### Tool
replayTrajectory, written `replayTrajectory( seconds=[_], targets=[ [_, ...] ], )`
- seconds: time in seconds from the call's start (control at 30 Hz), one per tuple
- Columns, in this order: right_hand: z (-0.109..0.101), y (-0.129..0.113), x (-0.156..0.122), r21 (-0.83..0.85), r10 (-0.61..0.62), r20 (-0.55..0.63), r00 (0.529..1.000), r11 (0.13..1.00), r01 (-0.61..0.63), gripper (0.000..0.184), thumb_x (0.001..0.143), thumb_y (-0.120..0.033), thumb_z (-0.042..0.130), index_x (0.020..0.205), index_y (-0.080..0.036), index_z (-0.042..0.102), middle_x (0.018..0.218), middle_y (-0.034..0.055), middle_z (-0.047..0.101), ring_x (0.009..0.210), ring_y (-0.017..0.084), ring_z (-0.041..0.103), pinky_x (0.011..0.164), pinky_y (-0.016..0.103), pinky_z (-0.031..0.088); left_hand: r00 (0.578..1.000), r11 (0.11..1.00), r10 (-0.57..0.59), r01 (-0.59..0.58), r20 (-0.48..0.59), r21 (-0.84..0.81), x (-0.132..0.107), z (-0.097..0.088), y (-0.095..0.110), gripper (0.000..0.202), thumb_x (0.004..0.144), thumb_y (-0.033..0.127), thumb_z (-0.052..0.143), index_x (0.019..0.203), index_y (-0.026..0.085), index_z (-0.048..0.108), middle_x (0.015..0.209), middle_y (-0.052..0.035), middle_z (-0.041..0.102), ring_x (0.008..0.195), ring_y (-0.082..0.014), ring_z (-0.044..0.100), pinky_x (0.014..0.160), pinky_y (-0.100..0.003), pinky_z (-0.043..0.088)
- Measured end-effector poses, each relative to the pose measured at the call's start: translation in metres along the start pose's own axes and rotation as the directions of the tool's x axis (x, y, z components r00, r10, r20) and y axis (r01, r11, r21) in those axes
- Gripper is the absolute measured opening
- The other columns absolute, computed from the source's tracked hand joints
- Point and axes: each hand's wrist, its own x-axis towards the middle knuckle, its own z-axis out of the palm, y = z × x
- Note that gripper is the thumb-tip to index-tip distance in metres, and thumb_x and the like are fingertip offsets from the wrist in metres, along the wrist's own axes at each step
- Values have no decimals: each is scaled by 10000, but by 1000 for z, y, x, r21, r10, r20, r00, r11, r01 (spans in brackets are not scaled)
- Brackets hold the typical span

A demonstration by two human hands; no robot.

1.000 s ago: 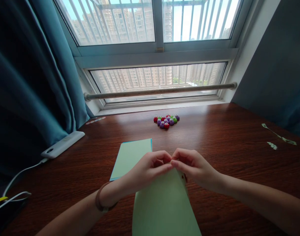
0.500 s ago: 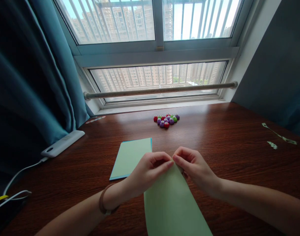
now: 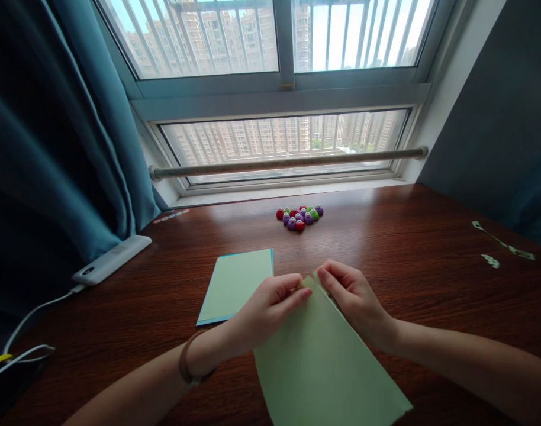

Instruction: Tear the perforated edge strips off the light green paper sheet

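A pale green sheet of paper slants down from my hands toward the bottom of the view. My left hand, with a brown band at the wrist, pinches its top corner between thumb and fingers. Close beside it, my right hand is closed on a narrow green edge of paper, with a thin gap between that edge and the corner in my left hand. Whether this narrow edge is a fold, a strip or a second sheet, I cannot tell. My right fingers hide most of it.
A stack of green and blue paper lies left of my hands on the brown table. Several small red, purple and green pieces are grouped near the window. A white power strip is at left; green paper scraps lie at right.
The tips of my hands have moved slightly apart, and a narrow gap shows between the paper edges. The green sheet spreads wider, its lower right corner now in view.
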Motion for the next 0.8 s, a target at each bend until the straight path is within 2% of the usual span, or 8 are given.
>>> replayTrajectory(
  seconds=[0.1,0.23,0.3,0.37,0.47,0.6,0.67,0.8],
  targets=[
    [-1,0,2,51,57,-10,998,997,-56,371,820,-479,510,645,-168,408,557,-55,344,465,60,287,414,181,248,998,997,22,-18,-51,70,0,0,1,358,843,412,428,597,172,327,573,56,266,518,-72,275,440,-189,234],
    [-4,-5,7,232,222,183,958,937,-261,439,784,-587,480,658,-171,413,540,-49,384,444,68,326,423,188,278,994,985,35,-16,-107,174,-1,0,0,343,854,399,400,602,175,338,558,58,274,513,-78,287,454,-202,235],
    [-4,-8,8,255,268,243,932,910,-328,458,754,-616,495,677,-168,433,561,-40,419,450,73,347,435,193,294,990,977,43,-13,-135,211,-1,0,-1,330,861,396,384,617,175,359,553,58,290,512,-83,298,461,-209,237],
    [-6,-9,9,205,253,226,941,932,-299,451,741,-608,520,693,-166,445,579,-38,428,460,72,347,436,191,288,987,972,50,-13,-154,234,0,0,-1,320,864,390,376,625,177,369,543,60,300,500,-85,300,462,-213,235],
    [-8,-6,10,0,133,111,985,991,-134,421,785,-560,500,660,-163,438,573,-41,388,487,75,328,433,190,264,981,964,57,-7,-183,267,0,2,-2,314,864,381,379,621,182,366,522,63,322,478,-87,311,461,-215,239],
    [-13,0,16,-236,-39,-41,998,971,28,406,826,-496,484,604,-164,413,565,-41,361,513,80,305,444,196,257,968,943,59,27,-245,331,0,3,-5,289,867,374,372,645,190,377,527,57,376,477,-99,354,471,-218,258],
    [-17,3,21,-203,-4,-25,1000,979,-1,408,816,-518,486,620,-164,432,563,-41,382,499,79,314,436,196,256,961,932,63,40,-269,361,1,2,-6,283,869,368,367,646,195,367,530,56,386,477,-104,362,476,-221,262],
    [-22,6,33,12,245,158,957,968,-250,484,748,-627,486,661,-151,486,511,-39,430,419,70,345,397,193,246,943,915,83,55,-321,399,6,-2,-11,308,870,370,362,616,199,327,521,56,366,471,-105,339,475,-223,258]
  ],
)
